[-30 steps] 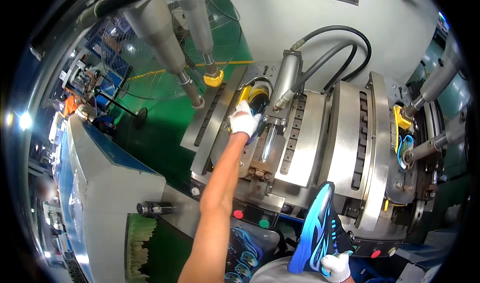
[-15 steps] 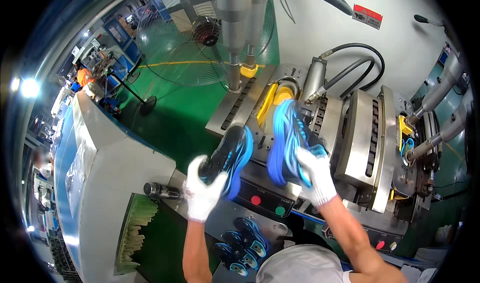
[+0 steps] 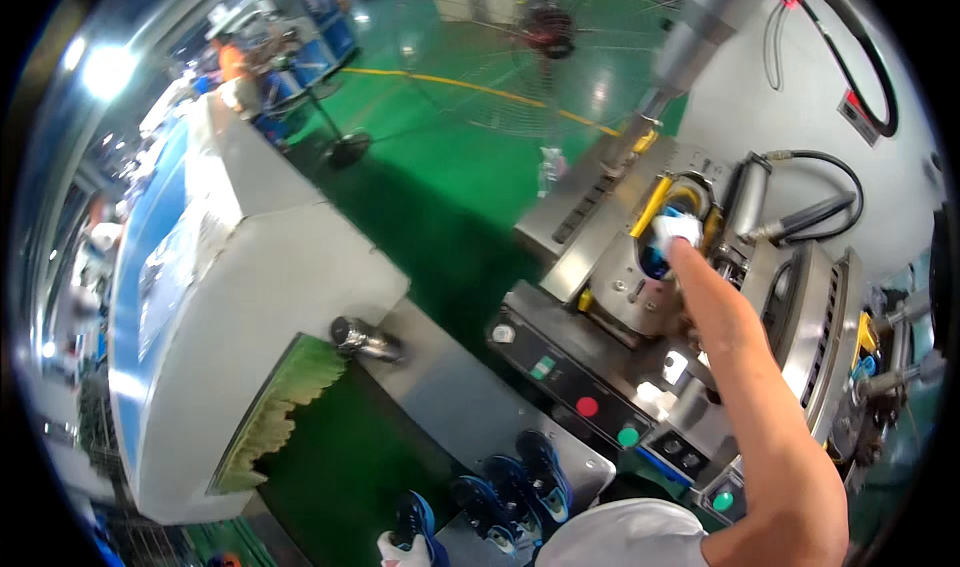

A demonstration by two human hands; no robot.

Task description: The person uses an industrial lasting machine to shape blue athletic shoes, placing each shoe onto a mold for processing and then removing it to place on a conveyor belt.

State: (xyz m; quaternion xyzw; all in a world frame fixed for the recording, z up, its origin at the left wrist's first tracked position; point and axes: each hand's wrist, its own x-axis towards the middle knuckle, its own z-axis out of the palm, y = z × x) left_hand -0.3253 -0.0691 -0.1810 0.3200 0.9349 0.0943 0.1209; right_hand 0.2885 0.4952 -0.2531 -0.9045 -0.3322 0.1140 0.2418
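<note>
While the gloved left hand (image 3: 403, 552) holds one blue-and-black sneaker (image 3: 418, 515) near a row of sneakers (image 3: 515, 480), another blue sneaker (image 3: 653, 263) now sits in the press (image 3: 632, 305) under the gloved right hand (image 3: 677, 231), whose grip is unclear; the hands, close together half a second ago, are well apart, splitting work between two places. Rightmost, a red-edged sign (image 3: 858, 117) is illegible.

No text legible. Sign (image 3: 856, 119), red over pale, on the machine's white wall (image 3: 725, 107): tilted, lettering too small and blurred. Dark control panel (image 3: 560, 388): any marks around the red button (image 3: 587, 406) and green button (image 3: 627, 437) too fine to make out. Green rectangle (image 3: 542, 368) on same panel, left of the red button: can't tell if label or switch, wording unreadable.
</note>
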